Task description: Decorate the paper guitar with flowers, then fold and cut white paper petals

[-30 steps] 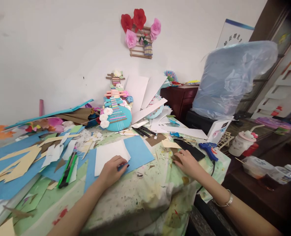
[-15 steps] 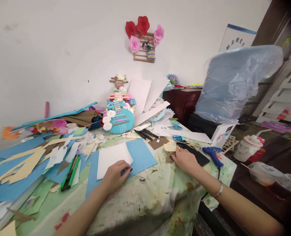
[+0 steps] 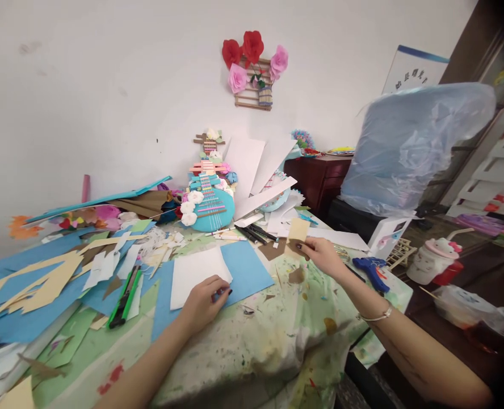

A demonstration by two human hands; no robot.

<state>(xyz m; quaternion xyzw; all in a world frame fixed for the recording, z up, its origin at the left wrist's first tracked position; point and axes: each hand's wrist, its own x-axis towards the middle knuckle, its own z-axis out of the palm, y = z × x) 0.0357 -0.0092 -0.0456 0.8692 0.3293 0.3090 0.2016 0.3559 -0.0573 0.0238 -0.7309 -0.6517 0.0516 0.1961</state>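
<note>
My left hand (image 3: pixel 205 301) rests loosely curled at the lower right corner of a white paper sheet (image 3: pixel 194 278). Its thumb and fingers are a little apart, and no object shows in them. Beneath the white sheet lies blue paper (image 3: pixel 250 270), spreading out to the right. My right hand (image 3: pixel 322 255) is closed on a small cream paper piece (image 3: pixel 298 230), pinched at its lower edge and raised on end. A darker brown patch shows at the pinch; whether it is a separate scrap I cannot tell. A brown paper scrap (image 3: pixel 297 275) lies on the cloth below.
A green utility knife (image 3: pixel 125 298) lies left among paper offcuts (image 3: pixel 50 278). Black pens (image 3: pixel 252 233) lie ahead, before a turquoise paper-craft instrument (image 3: pixel 213 210). A blue glue gun (image 3: pixel 372 272) is right of my right hand. A plastic-covered chair back (image 3: pixel 414 147) stands behind.
My right hand has lifted the cream paper piece from the table and tilted it upright, moving slightly up. My left hand has stayed about where it was.
</note>
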